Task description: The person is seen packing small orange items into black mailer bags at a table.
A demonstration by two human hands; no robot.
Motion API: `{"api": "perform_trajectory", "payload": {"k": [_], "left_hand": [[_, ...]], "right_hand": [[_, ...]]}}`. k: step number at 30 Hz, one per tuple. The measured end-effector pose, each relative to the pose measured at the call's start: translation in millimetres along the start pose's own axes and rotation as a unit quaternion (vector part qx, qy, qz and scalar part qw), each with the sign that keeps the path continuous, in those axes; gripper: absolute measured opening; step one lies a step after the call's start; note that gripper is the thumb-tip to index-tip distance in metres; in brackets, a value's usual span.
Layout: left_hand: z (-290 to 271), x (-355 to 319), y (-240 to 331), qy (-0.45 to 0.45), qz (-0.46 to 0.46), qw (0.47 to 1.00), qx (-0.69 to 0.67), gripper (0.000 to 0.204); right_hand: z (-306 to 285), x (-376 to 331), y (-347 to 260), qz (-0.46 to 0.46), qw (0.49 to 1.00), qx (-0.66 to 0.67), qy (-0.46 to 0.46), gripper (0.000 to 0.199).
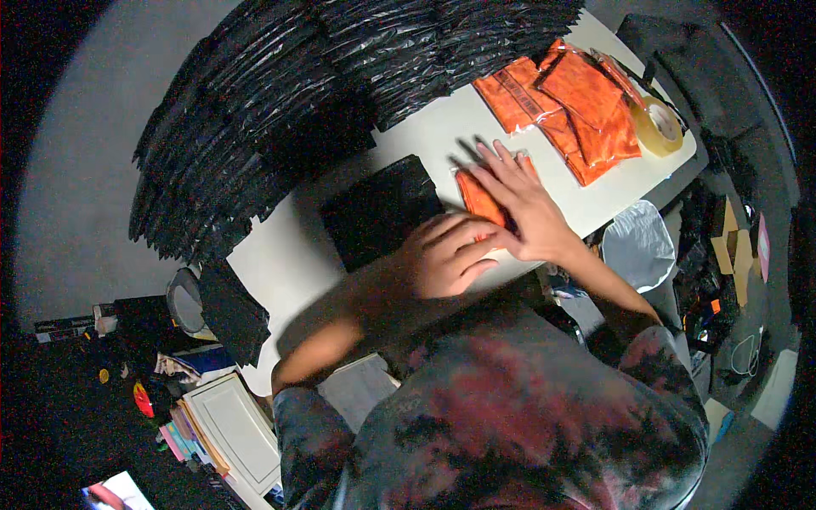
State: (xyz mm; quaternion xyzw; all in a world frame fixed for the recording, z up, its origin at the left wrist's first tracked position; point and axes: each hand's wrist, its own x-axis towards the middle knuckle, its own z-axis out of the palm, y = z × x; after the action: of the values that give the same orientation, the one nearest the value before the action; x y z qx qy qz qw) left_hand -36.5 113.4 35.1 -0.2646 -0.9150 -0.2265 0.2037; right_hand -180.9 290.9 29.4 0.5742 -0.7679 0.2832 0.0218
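Note:
My right hand [529, 204] lies flat with its fingers spread over an orange packet [478, 201] in clear film on the white table. Part of that packet is hidden under the hand. My left hand [450, 253] is at the packet's near edge, close to my right wrist. Its fingers are loosely bent and apart, slightly blurred, and the thumb stands away from them. Just left of the packet lies a flat black square stack [381, 208], its near right corner partly covered by my left hand.
Long rows of black packets [280, 102] fill the table's far side. More orange packets [586, 106] lie at the far right beside a roll of clear tape [659, 127]. A black bundle [231, 310] sits at the left edge. A bag-lined bin [639, 245] stands right of the table.

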Motion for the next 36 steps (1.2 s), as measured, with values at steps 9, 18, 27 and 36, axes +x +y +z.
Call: {"api": "perform_trajectory", "payload": {"k": [9,18,27,36], "left_hand": [[10.9,12.8,3.0,-0.066,-0.107,0.991,0.032,0.046],[1.7,20.2,-3.6,-0.076,-0.098,0.992,0.019,0.036],[6.2,48.7,-24.4,-0.058,-0.277,0.955,-0.092,0.055],[17.0,44.2,-43.6,-0.024,-0.260,0.965,0.013,0.055]], "right_hand": [[-37.6,-54.4,12.3,0.006,0.998,0.025,0.051,0.042],[-43.4,-80.7,7.6,-0.052,0.998,-0.022,0.035,0.023],[-44.9,-41.2,17.7,0.168,0.977,0.121,0.052,0.028],[-49.3,-31.9,34.2,0.164,0.982,0.089,0.019,0.055]]}}
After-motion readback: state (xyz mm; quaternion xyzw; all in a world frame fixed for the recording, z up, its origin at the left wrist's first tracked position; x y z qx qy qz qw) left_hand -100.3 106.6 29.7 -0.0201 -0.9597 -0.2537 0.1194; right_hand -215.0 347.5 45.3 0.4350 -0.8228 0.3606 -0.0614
